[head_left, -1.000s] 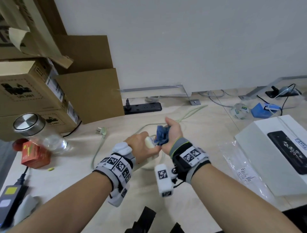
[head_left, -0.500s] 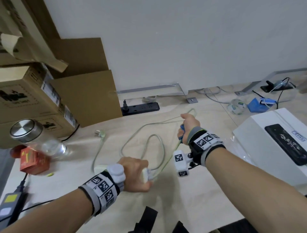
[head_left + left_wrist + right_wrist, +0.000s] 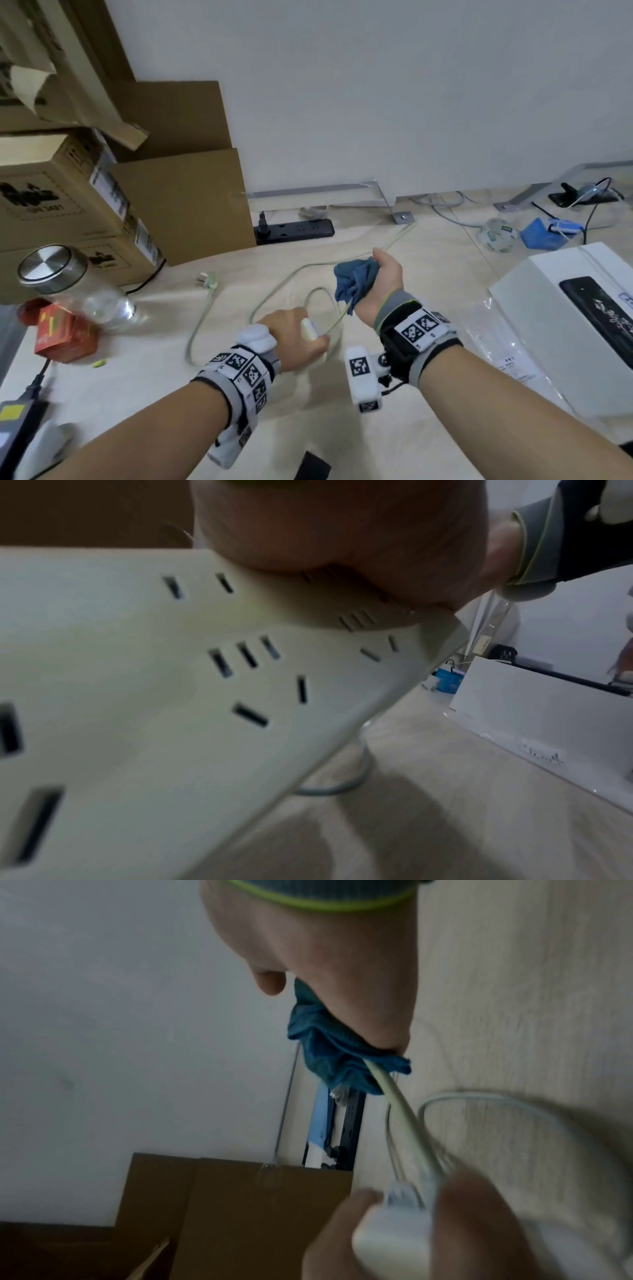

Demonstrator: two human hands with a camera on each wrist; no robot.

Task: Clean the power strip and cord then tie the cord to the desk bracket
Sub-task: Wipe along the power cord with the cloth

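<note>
My left hand (image 3: pixel 294 337) grips the end of a white power strip (image 3: pixel 143 696) just above the desk; only its tip (image 3: pixel 307 329) shows in the head view. Its pale cord (image 3: pixel 274 294) loops across the desk to a plug (image 3: pixel 208 279) at the left. My right hand (image 3: pixel 382 277) grips a blue cloth (image 3: pixel 354 279) wrapped round the cord (image 3: pixel 394 1096) a short way from the strip. In the right wrist view the cloth (image 3: pixel 329 1053) bunches below my palm. A grey metal desk bracket (image 3: pixel 376 195) stands at the wall behind.
Cardboard boxes (image 3: pixel 61 195) are stacked at the left, with a glass jar (image 3: pixel 68 284) and a red box (image 3: pixel 60 334) before them. A black power strip (image 3: pixel 294 230) lies by the wall. A white box (image 3: pixel 568 322) sits at the right, a plastic bag (image 3: pixel 496 342) beside it.
My right hand with the cloth slid out along the cord, then came back toward the strip. My left hand drew the strip toward me and lifted it slightly.
</note>
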